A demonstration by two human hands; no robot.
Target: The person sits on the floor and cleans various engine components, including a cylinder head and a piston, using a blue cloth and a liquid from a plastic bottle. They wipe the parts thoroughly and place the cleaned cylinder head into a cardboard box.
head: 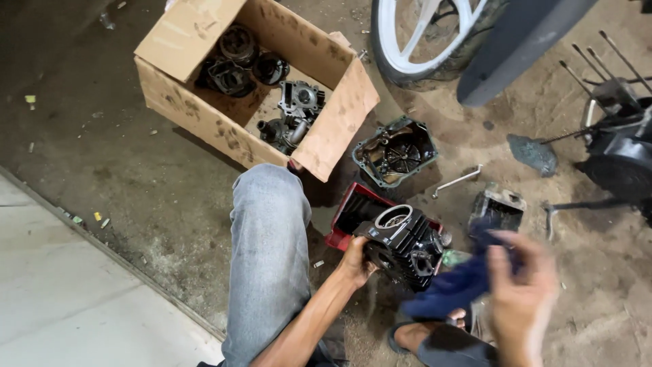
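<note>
While the left hand (pixel 354 261) grips the finned cylinder (pixel 402 246) and the right hand (pixel 521 292) pinches a blue rag (pixel 454 289), the greasy cylinder could slip onto the red tray (pixel 348 212)

Seen from above, a left hand (pixel 356 261) grips a black finned engine cylinder (pixel 402 245) over a red tray (pixel 350 211) on a dirt floor. The right hand (pixel 519 295), blurred, holds a blue rag (pixel 455 289) just beside it. A cardboard box (pixel 204 112) of engine parts sits beyond a jeans-clad knee (pixel 268 204), near a metal engine cover (pixel 395 151).
</note>
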